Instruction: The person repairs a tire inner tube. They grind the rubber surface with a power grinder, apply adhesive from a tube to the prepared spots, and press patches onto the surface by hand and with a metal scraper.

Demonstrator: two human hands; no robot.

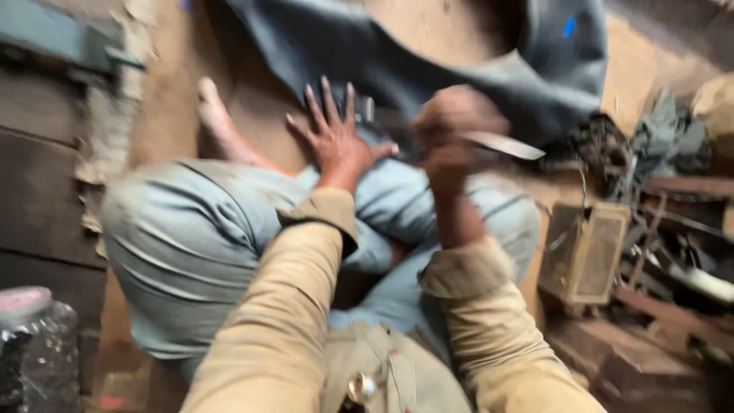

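Just beside the spread left hand (336, 138), right hand (451, 130) fisted round a blade (505, 145) on dark rubber sheet (459, 69).

Two hands: left hand (336, 138) at twelve o'clock, right hand (451, 134) at one. One blade (505, 145), one bare foot (218, 122), one clear jar (34, 344) at eight o'clock.

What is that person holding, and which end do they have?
The right hand grips a knife-like blade at its handle end; the picture is blurred. The left hand holds nothing, pressing flat on the dark rubber sheet.
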